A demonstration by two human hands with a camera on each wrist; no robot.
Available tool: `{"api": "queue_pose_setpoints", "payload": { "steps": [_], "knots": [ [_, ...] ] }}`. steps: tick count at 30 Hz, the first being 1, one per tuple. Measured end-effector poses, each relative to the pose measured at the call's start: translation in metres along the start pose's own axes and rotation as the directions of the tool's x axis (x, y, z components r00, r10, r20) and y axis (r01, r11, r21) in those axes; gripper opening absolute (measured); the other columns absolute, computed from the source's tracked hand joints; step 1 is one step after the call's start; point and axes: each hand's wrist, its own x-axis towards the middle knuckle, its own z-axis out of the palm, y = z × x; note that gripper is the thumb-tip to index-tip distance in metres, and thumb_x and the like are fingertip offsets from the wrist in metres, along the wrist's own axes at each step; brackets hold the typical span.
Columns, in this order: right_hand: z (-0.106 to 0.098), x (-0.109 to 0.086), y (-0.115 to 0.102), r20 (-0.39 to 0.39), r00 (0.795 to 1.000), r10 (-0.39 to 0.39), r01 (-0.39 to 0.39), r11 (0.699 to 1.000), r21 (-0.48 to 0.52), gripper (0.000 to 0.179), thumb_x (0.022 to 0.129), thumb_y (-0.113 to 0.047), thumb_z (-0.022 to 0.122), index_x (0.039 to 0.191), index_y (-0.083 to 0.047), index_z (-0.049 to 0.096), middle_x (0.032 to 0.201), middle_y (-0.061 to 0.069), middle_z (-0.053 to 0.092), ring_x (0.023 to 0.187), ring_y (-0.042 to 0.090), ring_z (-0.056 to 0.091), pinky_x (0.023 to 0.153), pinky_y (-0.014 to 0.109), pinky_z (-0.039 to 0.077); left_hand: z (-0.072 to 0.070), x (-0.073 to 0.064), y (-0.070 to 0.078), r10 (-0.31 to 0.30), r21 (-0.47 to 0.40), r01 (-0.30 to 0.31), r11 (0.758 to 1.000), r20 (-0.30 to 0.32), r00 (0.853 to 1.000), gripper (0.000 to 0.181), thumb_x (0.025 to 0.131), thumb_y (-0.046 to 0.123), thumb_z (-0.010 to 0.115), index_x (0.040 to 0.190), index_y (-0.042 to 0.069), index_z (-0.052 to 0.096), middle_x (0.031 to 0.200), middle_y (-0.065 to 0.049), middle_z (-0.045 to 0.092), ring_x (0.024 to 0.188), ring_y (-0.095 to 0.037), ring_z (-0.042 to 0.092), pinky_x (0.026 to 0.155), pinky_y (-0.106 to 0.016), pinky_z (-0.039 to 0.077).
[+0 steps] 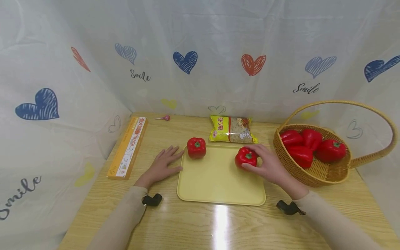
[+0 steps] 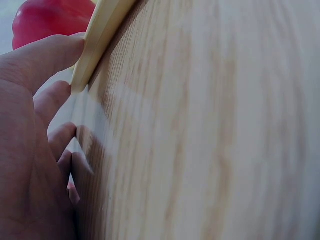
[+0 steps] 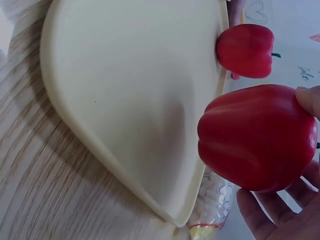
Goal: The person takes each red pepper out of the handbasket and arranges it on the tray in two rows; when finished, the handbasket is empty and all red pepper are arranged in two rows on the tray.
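Note:
My right hand [image 1: 268, 163] grips a red bell pepper [image 1: 246, 158] between thumb and fingers, over the right part of the yellow tray [image 1: 218, 180]. In the right wrist view that bell pepper [image 3: 257, 137] shows a gap between its base and the tray [image 3: 125, 100]. A second red bell pepper [image 1: 196, 148] sits upright in the tray's far left corner. My left hand [image 1: 161, 166] lies on the table with fingers spread, beside the tray's left edge. Its thumb tip meets the tray rim [image 2: 102, 37] in the left wrist view.
A wicker basket [image 1: 312, 180] with a tall handle holds several red peppers at the right. Behind the tray lies a yellow bag of pasta [image 1: 232, 130]. An orange pasta box [image 1: 128, 147] and a lollipop [image 1: 166, 118] lie to the left. A printed curtain [image 1: 218, 34] hangs behind.

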Motion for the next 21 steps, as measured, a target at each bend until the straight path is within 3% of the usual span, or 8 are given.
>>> {"api": "queue_pose_setpoints", "payload": {
  "steps": [15,21],
  "knots": [
    [0.020,0.018,-0.010,0.016,1.000,-0.007,0.006,0.999,0.048,0.069,0.085,-0.038,0.084,0.142,-0.009,0.057,0.139,0.014,0.056,0.120,0.034,0.059,0.092,0.054,0.056,0.001,0.000,0.000,-0.003,-0.010,0.003,1.000,-0.002,1.000,0.070,0.095,0.042,0.068,0.156,0.016,0.044,0.165,-0.016,0.029,0.155,-0.038,0.015,0.123,-0.058,0.004],
    [0.024,0.027,-0.014,0.023,1.000,0.008,-0.009,0.999,0.043,0.068,0.086,-0.039,0.083,0.143,-0.011,0.058,0.144,0.014,0.054,0.132,0.039,0.049,0.096,0.060,0.052,0.001,0.000,0.000,-0.002,-0.008,0.002,1.000,-0.002,1.000,0.069,0.096,0.041,0.068,0.156,0.017,0.045,0.165,-0.016,0.029,0.155,-0.038,0.015,0.123,-0.059,0.004]
  ]
}}
